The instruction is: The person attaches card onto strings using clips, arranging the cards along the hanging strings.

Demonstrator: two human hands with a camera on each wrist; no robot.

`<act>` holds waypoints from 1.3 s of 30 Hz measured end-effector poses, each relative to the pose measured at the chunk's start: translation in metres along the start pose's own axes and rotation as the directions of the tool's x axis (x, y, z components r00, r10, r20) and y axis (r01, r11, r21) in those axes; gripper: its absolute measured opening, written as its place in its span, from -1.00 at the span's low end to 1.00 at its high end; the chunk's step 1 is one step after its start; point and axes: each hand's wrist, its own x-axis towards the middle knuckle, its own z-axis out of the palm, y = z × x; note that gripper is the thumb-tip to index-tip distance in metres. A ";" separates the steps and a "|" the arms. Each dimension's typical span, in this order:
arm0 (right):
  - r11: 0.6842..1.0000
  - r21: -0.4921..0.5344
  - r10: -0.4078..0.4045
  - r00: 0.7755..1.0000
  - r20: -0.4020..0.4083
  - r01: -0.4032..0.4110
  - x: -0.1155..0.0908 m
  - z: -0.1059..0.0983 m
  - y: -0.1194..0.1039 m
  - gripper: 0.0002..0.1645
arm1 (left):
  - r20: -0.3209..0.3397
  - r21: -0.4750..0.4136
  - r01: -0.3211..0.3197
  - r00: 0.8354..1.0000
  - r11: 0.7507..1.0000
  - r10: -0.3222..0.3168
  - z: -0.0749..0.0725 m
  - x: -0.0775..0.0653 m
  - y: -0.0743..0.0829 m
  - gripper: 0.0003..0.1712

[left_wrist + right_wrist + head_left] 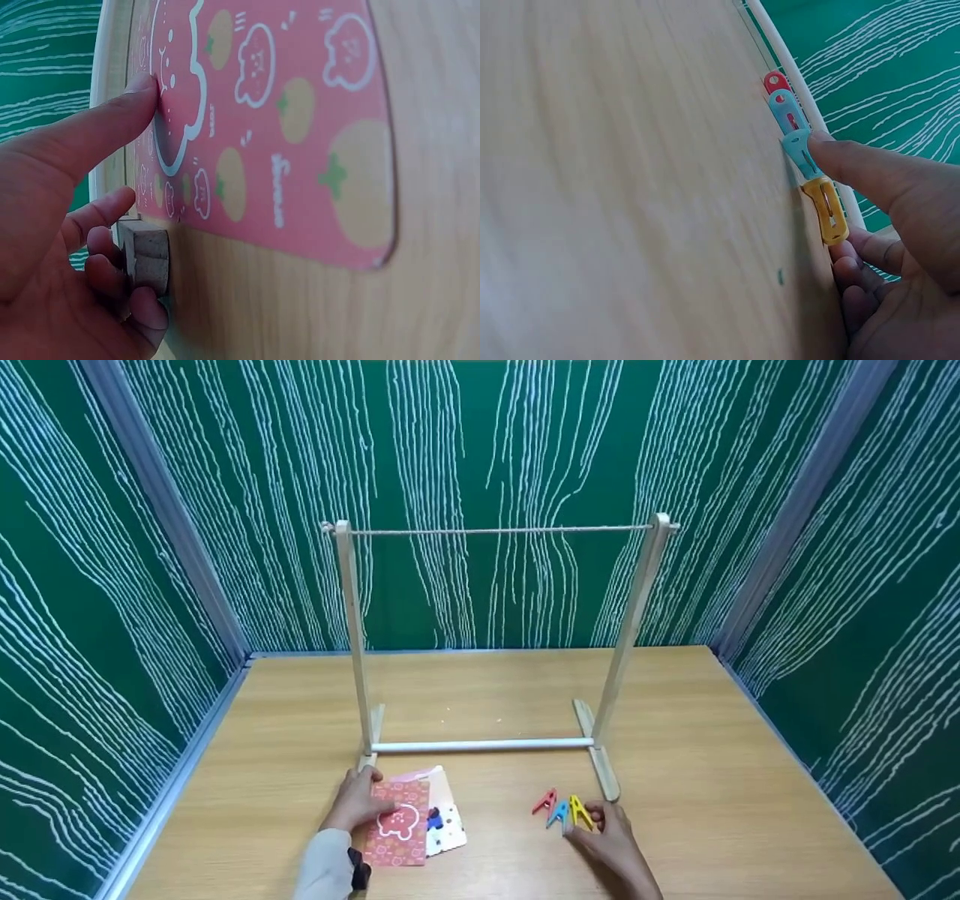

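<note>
My left hand (358, 802) lies over the left side of a pink bear-print card (397, 851). Its thumb (112, 116) touches the printed face, while the other fingers are beside the card's edge, close to a wooden foot of the stand. Partly under that card sits a white card (448, 829) with dark spots and a blue figure. Three plastic clothespins stand in a row: red (546, 801), blue (559, 814) and yellow (580, 813). My right hand (611, 840) pinches around the yellow one, its thumb (855, 161) against the neighbouring blue clothespin.
A wooden stand (634, 615) rises behind the hands, with a rope (495, 531) strung across its top and a white bar (480, 745) low between its posts. Small white specks dot the wooden table (675, 720). Green walls (480, 450) with white wavy lines surround it.
</note>
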 end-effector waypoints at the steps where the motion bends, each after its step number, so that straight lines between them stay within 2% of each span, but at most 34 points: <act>1: 1.000 -0.003 -0.012 1.000 -0.006 0.012 0.000 0.000 0.000 -0.34 | 0.002 -0.004 0.007 1.000 1.000 -0.007 0.000 0.000 0.000 -0.39; 6: 0.998 -0.030 -0.061 0.997 -0.037 0.060 -0.002 0.002 0.000 -0.37 | 0.007 -0.009 0.023 1.000 1.000 -0.023 0.001 0.000 0.000 -0.40; 11: 0.997 -0.050 -0.060 0.998 -0.034 0.059 -0.003 0.004 0.003 -0.32 | 0.010 -0.011 0.034 0.999 0.999 -0.033 0.001 -0.001 0.001 -0.41; 16: 0.992 -0.093 -0.085 0.996 -0.043 0.080 -0.002 0.004 0.004 -0.28 | 0.002 0.015 0.008 1.000 1.000 -0.008 0.001 -0.002 0.000 -0.42; 32: 0.995 -0.091 -0.046 0.999 -0.023 0.044 -0.001 0.003 0.001 -0.33 | -0.011 0.013 -0.010 1.000 1.000 0.010 0.002 0.001 -0.002 -0.43; 39: 0.992 -0.106 -0.070 0.997 -0.039 0.066 -0.001 0.004 0.002 -0.45 | -0.015 0.016 -0.004 1.000 1.000 0.004 0.002 -0.001 0.000 -0.43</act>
